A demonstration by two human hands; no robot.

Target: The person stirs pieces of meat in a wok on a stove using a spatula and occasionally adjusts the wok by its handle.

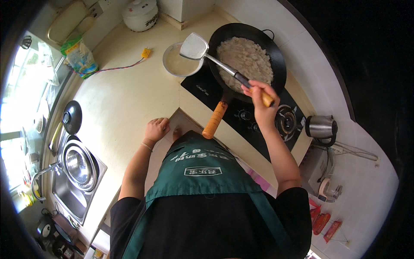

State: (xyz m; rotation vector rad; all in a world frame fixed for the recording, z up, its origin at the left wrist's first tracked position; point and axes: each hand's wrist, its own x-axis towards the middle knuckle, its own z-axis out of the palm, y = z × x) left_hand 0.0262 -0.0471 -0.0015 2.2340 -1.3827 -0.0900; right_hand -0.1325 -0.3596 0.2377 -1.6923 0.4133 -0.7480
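My right hand [263, 100] grips a metal wok spatula [223, 64] by its wooden handle end. The spatula's blade is raised at the wok's left rim and overlaps the edge of a white bowl [179, 64] holding pale liquid. Behind the spatula, a black wok [278, 61] sits on the gas stove [207, 85], with pale, lumpy food [247, 60] spread across its bottom. The wok's wooden handle [215, 119] points towards me. My left hand [157, 129] rests with curled fingers at the counter edge; I see nothing held in it.
A second burner [287, 121] and an electric kettle [321, 127] are on the right. On the left are a sink [72, 200] with metal bowls [77, 163], and a black lid [72, 117]. A cable with a yellow plug [146, 52] crosses the counter [129, 87]. A lidded enamel pot [140, 16] stands behind.
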